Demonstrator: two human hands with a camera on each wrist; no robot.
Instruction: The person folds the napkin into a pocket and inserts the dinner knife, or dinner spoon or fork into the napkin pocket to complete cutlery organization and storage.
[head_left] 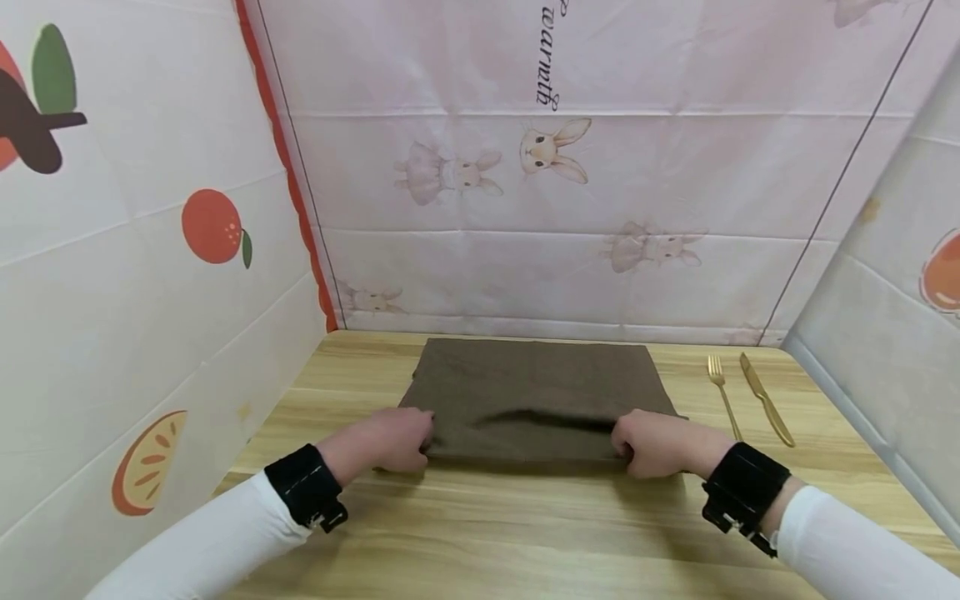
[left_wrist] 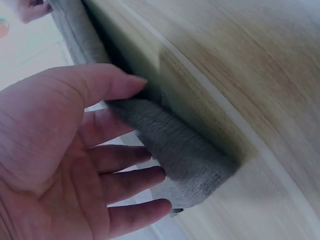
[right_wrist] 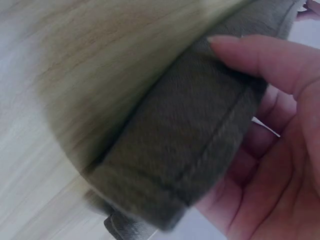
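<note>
A dark brown-grey cloth [head_left: 540,379] lies across the middle of the wooden table, with a crease running along its nearer part. My left hand [head_left: 401,437] pinches the near left edge between thumb and forefinger; in the left wrist view the other fingers are spread loosely below the cloth [left_wrist: 175,145]. At the near right edge my right hand [head_left: 656,442] pinches the same cloth, and the right wrist view shows the thumb over its hemmed edge [right_wrist: 175,120] with the fingers behind. The near edge is lifted slightly off the table.
A gold fork [head_left: 722,387] and a gold knife [head_left: 765,400] lie side by side on the wooden table [head_left: 510,533], right of the cloth. Printed sheets stand as walls at the back [head_left: 480,275], left and right.
</note>
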